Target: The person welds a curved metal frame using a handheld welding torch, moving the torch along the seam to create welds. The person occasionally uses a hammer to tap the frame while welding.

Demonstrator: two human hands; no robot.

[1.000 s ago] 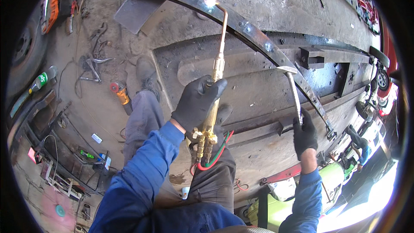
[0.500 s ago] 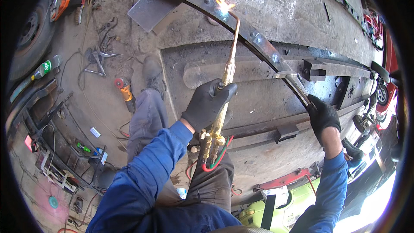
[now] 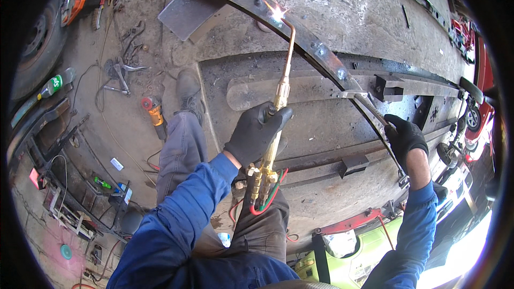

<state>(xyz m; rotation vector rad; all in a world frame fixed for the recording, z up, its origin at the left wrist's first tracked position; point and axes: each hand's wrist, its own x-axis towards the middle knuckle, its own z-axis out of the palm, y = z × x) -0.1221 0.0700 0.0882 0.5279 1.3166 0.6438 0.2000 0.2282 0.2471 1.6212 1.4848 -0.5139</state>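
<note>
My left hand [image 3: 256,132], in a black glove, grips the brass body of a gas cutting torch [image 3: 278,96]. The torch's copper tip burns with a bright flame [image 3: 276,13] against a long curved dark steel bar [image 3: 316,48] that arcs across the top of the view. My right hand [image 3: 405,135], also gloved, holds a thin metal rod or tool [image 3: 369,106] that meets the same bar further right. Red and green hoses [image 3: 266,200] hang from the torch's base over my lap.
An orange angle grinder [image 3: 154,113] lies on the concrete floor by my left boot [image 3: 187,86]. Loose tools [image 3: 124,67] and cables lie to the left. A green bottle [image 3: 51,85], a tyre [image 3: 33,43], flat steel plates [image 3: 187,13], heavy steel beams [image 3: 321,88] and a green machine [image 3: 353,246] surround me.
The torch tip and flame have stayed on the curved bar while the view shifted slightly; my right hand slid along its rod, closer to the bar.
</note>
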